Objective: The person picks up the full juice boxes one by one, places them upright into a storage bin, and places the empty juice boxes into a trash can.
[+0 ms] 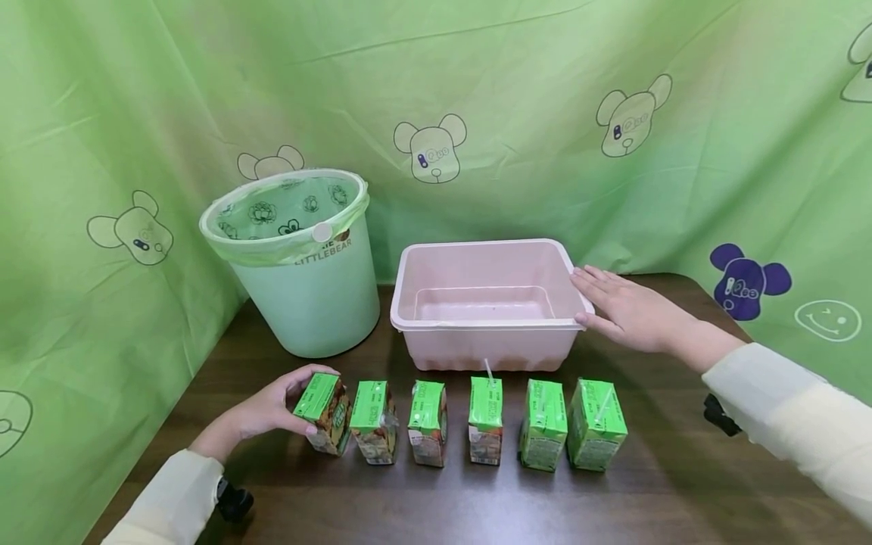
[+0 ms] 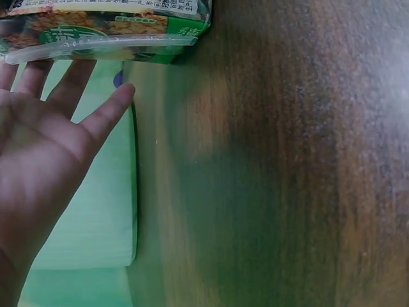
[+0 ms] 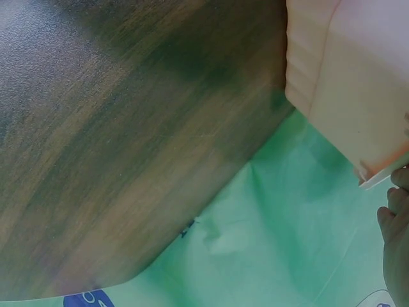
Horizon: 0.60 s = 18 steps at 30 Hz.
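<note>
At the left end of a row of juice cartons, my left hand (image 1: pixel 269 409) holds the end carton (image 1: pixel 330 412) between thumb and fingers; that carton leans slightly. The left wrist view shows the hand (image 2: pixel 41 141) with fingertips behind the carton (image 2: pixel 96 29), a wrapped straw along its side. My right hand (image 1: pixel 640 312) rests with extended fingers on the right rim of the pink bin (image 1: pixel 487 344). In the right wrist view, part of that hand (image 3: pixel 397 233) touches the rim of the bin (image 3: pixel 345 83).
Several green-topped cartons continue the row, among them one with an upright straw (image 1: pixel 486 409) and one at the right end (image 1: pixel 597 428). A green lined bucket (image 1: pixel 316 303) stands at the back left, beside the pink bin. Green printed cloth (image 1: pixel 518 68) hangs behind the table (image 1: pixel 436 507).
</note>
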Each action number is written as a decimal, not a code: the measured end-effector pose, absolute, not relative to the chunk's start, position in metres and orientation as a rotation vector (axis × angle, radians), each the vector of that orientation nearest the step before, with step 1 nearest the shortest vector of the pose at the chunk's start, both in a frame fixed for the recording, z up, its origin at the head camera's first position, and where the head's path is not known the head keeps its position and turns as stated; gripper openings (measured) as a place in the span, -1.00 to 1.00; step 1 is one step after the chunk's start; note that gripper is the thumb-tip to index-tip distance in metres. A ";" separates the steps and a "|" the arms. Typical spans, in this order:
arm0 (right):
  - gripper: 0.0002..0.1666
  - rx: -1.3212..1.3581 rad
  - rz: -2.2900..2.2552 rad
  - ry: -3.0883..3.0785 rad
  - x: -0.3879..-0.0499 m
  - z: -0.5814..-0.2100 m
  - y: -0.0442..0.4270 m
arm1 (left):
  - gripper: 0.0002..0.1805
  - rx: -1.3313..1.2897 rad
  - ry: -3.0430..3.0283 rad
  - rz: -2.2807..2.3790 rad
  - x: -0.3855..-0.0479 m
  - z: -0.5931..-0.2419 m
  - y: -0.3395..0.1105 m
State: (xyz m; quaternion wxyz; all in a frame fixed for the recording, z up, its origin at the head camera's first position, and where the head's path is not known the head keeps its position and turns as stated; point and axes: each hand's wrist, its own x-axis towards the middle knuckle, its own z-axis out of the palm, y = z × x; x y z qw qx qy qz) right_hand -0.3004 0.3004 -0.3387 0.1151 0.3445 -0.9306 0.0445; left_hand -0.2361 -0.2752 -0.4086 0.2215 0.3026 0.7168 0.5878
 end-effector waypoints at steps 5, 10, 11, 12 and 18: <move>-0.20 1.015 0.141 -2.731 -0.300 -0.338 0.300 | -0.17 0.834 2.009 1.633 -0.235 -0.409 -0.274; -0.20 1.007 0.136 -2.735 -0.300 -0.338 0.300 | -0.20 0.851 2.020 1.642 -0.234 -0.402 -0.272; -0.20 1.007 0.134 -2.736 -0.300 -0.337 0.300 | -0.20 0.856 2.026 1.645 -0.234 -0.400 -0.272; -0.20 1.007 0.133 -2.738 -0.300 -0.337 0.300 | -0.20 0.863 2.030 1.651 -0.234 -0.396 -0.271; -0.19 1.005 0.132 -2.739 -0.300 -0.337 0.299 | -0.23 0.961 2.069 1.665 -0.235 -0.374 -0.268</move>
